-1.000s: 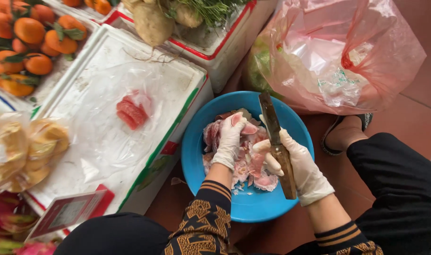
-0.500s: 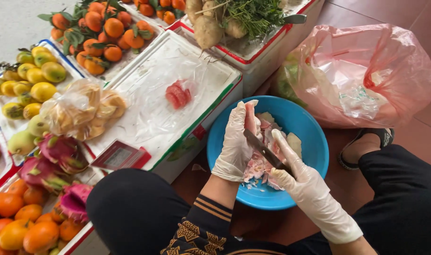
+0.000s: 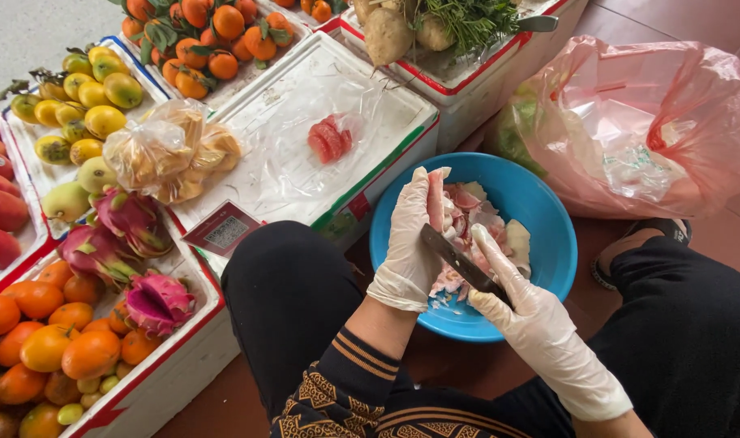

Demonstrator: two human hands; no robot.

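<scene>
My left hand [image 3: 409, 235], in a thin white glove, holds up a pale pink strip of raw meat [image 3: 436, 199] over a blue bowl [image 3: 548, 235]. My right hand [image 3: 525, 312], gloved too, grips a dark-handled knife [image 3: 455, 259] whose blade lies across the left palm against the meat. More pink and white meat pieces [image 3: 487, 223] lie in the bowl, which sits on the brown floor between my knees.
A white foam box lid [image 3: 305, 174] carries red meat slices in a bag [image 3: 329, 138] and a bag of yellow fruit [image 3: 171, 150]. Crates of oranges [image 3: 212, 36], dragon fruit [image 3: 122, 243] and mangoes surround it. A pink plastic bag [image 3: 637, 130] stands at right.
The view swung left, bringing the fruit crates into sight. My left hand lifted a meat strip out of the bowl, and the knife turned across it.
</scene>
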